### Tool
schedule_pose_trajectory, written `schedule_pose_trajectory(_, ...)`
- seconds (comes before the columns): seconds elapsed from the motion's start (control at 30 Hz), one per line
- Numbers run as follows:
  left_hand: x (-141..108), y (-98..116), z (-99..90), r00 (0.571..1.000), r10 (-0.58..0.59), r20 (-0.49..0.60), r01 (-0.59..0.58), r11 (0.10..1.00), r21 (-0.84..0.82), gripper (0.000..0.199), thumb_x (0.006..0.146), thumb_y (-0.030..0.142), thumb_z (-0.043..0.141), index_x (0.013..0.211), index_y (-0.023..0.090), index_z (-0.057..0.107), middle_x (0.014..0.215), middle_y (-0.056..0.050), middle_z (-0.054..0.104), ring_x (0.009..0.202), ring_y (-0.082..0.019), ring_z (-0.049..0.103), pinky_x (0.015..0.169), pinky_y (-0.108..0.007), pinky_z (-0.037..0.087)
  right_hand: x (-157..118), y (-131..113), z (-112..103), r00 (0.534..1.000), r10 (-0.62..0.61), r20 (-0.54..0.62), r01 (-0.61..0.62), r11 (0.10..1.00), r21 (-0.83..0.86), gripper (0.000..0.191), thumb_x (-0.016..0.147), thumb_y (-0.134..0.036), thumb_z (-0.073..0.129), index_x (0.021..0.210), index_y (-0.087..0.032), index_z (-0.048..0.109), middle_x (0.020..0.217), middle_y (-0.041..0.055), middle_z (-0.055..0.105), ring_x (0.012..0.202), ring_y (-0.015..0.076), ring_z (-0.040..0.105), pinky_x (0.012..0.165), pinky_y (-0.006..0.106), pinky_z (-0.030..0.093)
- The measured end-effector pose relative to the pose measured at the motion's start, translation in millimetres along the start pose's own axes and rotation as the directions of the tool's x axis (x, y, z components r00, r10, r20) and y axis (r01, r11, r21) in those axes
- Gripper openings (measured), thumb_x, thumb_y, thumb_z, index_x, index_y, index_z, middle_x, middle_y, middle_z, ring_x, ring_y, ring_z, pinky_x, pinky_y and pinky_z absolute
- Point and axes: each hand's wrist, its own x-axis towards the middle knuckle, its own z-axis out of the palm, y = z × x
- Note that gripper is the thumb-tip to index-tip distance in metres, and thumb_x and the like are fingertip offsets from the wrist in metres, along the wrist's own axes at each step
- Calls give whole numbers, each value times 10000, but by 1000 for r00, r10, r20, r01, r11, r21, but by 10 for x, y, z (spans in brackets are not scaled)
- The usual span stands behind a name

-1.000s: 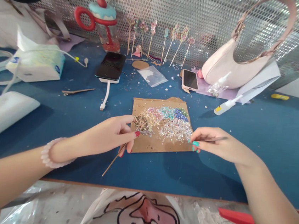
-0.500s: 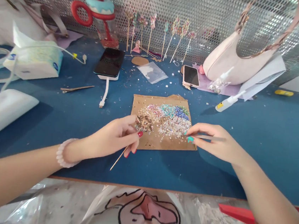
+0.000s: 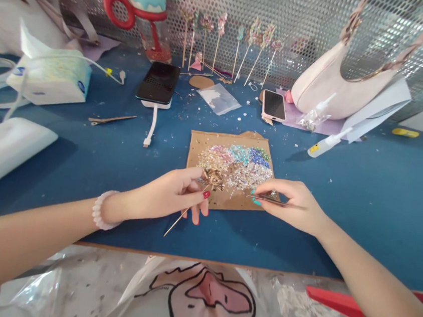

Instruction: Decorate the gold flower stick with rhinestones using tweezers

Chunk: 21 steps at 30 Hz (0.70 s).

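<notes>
Between thumb and fingers, my left hand [image 3: 183,194] pinches a thin stick [image 3: 176,222] that carries a brownish-gold ornament [image 3: 214,179] at its upper end. The ornament hovers over the left part of a cardboard sheet [image 3: 225,203]. My right hand [image 3: 292,202] is closed on a pair of metal tweezers [image 3: 273,201], whose tips point left toward the ornament. Whether the tips grip a rhinestone is too small to tell. Piles of small rhinestones [image 3: 251,176] lie on the cardboard, clear, pink, champagne, turquoise, blue and green.
Several decorated sticks [image 3: 254,32] stand along the perforated metal wall. A phone on a white block [image 3: 158,83], another phone [image 3: 273,105], a plastic zip bag [image 3: 219,99], a glue bottle [image 3: 324,145], a hair clip [image 3: 111,120] and a tissue pack [image 3: 49,78] lie around the cardboard.
My right hand with the tweezers has moved left and slightly down, off the clear rhinestones. The left hand has shifted slightly right with the ornament. The whole view has tilted a little.
</notes>
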Motion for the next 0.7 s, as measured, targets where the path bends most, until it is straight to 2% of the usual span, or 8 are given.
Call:
schedule_pose_trajectory(0.13,-1,4,10,1000,6,5,-6,1000,-23,64,932,233,458,972,185,446,753,9,688,578,-117,678,484,-187,437,22,26,35,992,-127,10,127,992,16,92,848,-226,617,883,-221,701,900,34,712,811,134,675,733,237,545)
schedule_pose_trajectory(0.27,-8,17,21,1000,-13,2,13,999,-40,72,949,236,450,984,175,467,784,-10,706,625,-122,694,513,-185,442,27,6,100,989,-141,-48,141,990,6,99,843,-203,623,898,-214,704,980,50,716,911,152,682,791,254,556)
schedule_pose_trajectory(0.43,11,-13,9,1000,7,25,-6,998,-55,119,952,274,458,1018,175,466,836,-33,727,673,-136,710,521,-188,464,8,-66,226,992,-87,-89,89,996,19,69,830,-210,635,892,-192,660,892,47,730,811,145,700,723,247,557)
schedule_pose_trajectory(0.53,18,-38,-3,999,10,33,-8,999,-48,105,949,278,464,919,179,448,863,-50,738,679,-142,714,518,-195,468,-1,-83,277,991,-55,-118,57,998,8,53,820,-229,648,859,-194,641,846,36,724,755,138,691,677,245,543)
schedule_pose_trajectory(0.63,9,-44,-4,999,14,32,-13,999,-39,175,943,234,466,792,192,386,881,-59,746,678,-134,713,509,-193,452,-7,-73,293,993,-28,-110,27,1000,-11,40,818,-227,645,847,-203,631,837,27,720,733,135,684,652,243,530)
schedule_pose_trajectory(0.7,1,-41,1,999,15,38,-13,999,-45,156,933,192,463,794,190,393,904,-60,747,687,-126,711,516,-192,448,-9,-63,293,995,-19,-97,18,1000,-8,40,818,-223,644,851,-206,627,848,27,719,756,140,685,667,250,531)
